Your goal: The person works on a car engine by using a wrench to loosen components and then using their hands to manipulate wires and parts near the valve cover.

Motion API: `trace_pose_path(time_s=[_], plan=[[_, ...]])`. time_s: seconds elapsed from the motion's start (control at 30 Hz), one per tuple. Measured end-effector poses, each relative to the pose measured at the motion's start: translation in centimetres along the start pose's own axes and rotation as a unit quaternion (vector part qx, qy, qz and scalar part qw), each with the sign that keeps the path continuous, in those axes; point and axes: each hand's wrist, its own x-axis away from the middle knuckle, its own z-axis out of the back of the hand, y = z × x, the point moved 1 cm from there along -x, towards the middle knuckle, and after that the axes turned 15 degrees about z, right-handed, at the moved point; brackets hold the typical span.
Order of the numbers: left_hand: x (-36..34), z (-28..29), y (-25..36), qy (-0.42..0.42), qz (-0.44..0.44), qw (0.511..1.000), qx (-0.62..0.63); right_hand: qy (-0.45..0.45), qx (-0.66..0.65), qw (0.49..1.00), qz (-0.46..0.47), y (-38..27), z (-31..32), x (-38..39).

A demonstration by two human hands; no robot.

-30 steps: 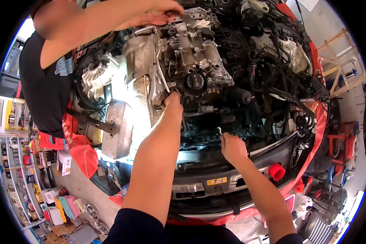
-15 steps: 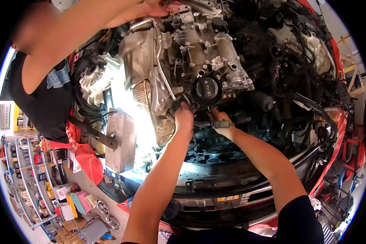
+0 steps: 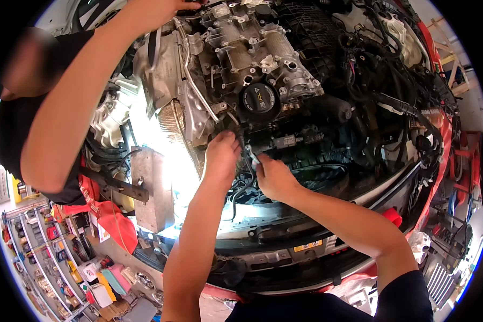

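The small metal tool (image 3: 254, 159) sits between the fingers of your right hand (image 3: 276, 177); its bright end projects up and to the left of the fingertips. Your right fingers are closed narrowly on it. The fingers of your left hand (image 3: 222, 155) are bent and close together; their tips are in shadow, so you cannot tell whether they grip anything. A black hose (image 3: 244, 153) runs between your two hands. Above your fingers, the round black cap (image 3: 259, 101) stands at the near end of the engine (image 3: 268, 51). The metal pipe (image 3: 196, 88) slopes down toward your left fingertips. Up and to the right of your right fingers lies a black cylinder (image 3: 339, 109). Well to the left of your left fingers stands a grey metal block (image 3: 153, 188); above it, a co-worker's bare arm (image 3: 72, 118) reaches toward the far end of the engine. Below your right fingers is a yellow label (image 3: 308, 246) on the front crossmember.
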Motion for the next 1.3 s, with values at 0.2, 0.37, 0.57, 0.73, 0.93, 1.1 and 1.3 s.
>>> trace_pose_path(time_s=[0.2,0.37,0.57,0.73,0.93,1.1,1.3], plan=[[1.6,3.1,2.2,0.018,-0.089,0.99,-0.105,0.109,-0.006,0.993,0.032,-3.4,1.8,1.5],[0.3,4.2,2.2,0.069,-0.21,0.923,-0.314,0.149,-0.062,0.986,0.04,-8.7,-1.7,-0.4],[-3.4,3.2,2.5,0.133,-0.198,0.903,-0.358,0.184,-0.008,0.982,-0.035,-7.6,-3.6,-0.5],[-4.7,0.5,1.8,0.152,-0.142,0.912,-0.353,0.225,0.102,0.969,-0.024,-5.4,-4.1,-1.0],[-4.8,-2.1,0.8,0.071,0.061,0.984,-0.151,0.166,0.043,0.976,-0.135,-5.6,-3.2,-3.1],[-9.0,1.3,-0.4,0.067,-0.087,0.981,-0.16,0.141,-0.004,0.985,-0.095,-6.7,-3.8,-3.1],[-7.7,-0.6,0.1,0.122,-0.023,0.99,-0.064,0.105,0.029,0.99,-0.085,-7.4,-1.2,-0.1]])
